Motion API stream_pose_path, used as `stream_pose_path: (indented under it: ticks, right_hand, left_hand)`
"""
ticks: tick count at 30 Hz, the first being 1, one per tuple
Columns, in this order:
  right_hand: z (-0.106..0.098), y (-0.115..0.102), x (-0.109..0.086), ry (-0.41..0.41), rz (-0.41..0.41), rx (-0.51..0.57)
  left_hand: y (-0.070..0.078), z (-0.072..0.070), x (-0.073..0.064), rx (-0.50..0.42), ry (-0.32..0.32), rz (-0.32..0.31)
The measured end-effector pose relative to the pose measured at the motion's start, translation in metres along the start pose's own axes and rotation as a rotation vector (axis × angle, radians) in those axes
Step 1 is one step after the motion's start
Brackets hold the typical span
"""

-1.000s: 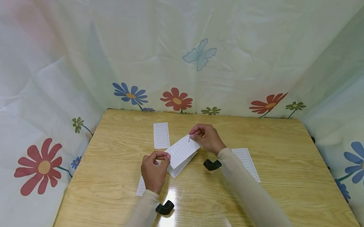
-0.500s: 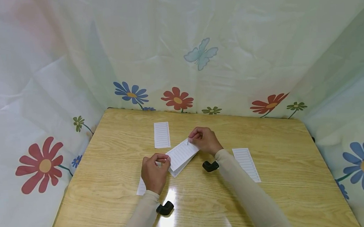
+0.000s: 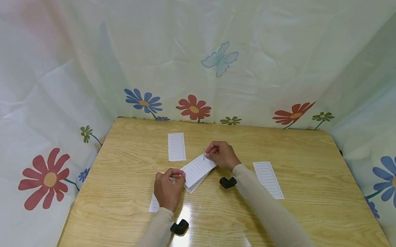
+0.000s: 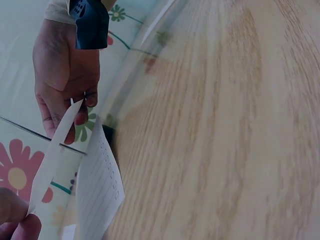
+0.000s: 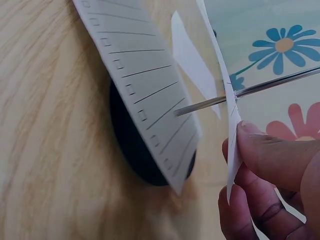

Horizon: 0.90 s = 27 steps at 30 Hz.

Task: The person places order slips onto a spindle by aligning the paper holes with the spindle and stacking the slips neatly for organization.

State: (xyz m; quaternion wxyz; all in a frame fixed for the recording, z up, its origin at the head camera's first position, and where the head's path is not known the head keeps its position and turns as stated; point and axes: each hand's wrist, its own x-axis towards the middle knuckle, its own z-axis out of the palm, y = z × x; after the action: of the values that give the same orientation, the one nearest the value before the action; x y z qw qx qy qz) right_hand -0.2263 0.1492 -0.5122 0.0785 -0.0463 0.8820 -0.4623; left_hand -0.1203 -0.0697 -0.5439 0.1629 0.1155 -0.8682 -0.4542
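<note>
Both hands hold a white lined checklist sheet (image 3: 197, 171) by opposite ends. My left hand (image 3: 168, 188) pinches its left end, and the right hand (image 3: 222, 156) pinches the right end between thumb and fingers. A thin metal spike (image 3: 204, 154) pokes up through this sheet near the right fingertips. In the right wrist view the spike runs on into a second lined sheet (image 5: 145, 85), lying lower over a dark round base (image 5: 131, 145). A gap separates the two sheets in the left wrist view, where the upper sheet (image 4: 52, 155) bends slightly.
On the wooden table (image 3: 109, 217) lie more lined sheets: one at the back (image 3: 176, 147), another to the right (image 3: 269, 180), and one partly hidden under the left hand (image 3: 153, 204). A flowered curtain (image 3: 248, 61) stands behind the table and along both sides.
The right hand has come down and slightly left with its end of the sheet. More of the spike now sticks out above the paper. My left hand has barely moved.
</note>
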Motion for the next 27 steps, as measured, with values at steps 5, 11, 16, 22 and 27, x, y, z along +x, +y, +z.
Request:
stream_pose_path:
  ticks: [5,11,16,22,27]
  right_hand:
    - [0.004,0.004,0.000,-0.003,0.025,-0.015]
    - [0.010,0.011,0.001,0.005,0.033,-0.038]
    - [0.013,0.013,0.002,0.020,0.028,-0.048]
    - [0.016,0.012,0.003,0.043,0.011,-0.067]
    - [0.016,0.010,0.003,0.053,-0.017,-0.097]
  left_hand:
    - [-0.005,0.003,0.001,0.036,-0.013,-0.003]
    - [-0.011,0.007,0.001,0.071,-0.017,-0.009]
    - [-0.013,0.009,0.001,0.094,-0.006,-0.002]
    - [-0.013,0.009,0.000,0.116,-0.007,0.010]
    - [-0.013,0.010,-0.001,0.131,-0.012,0.013]
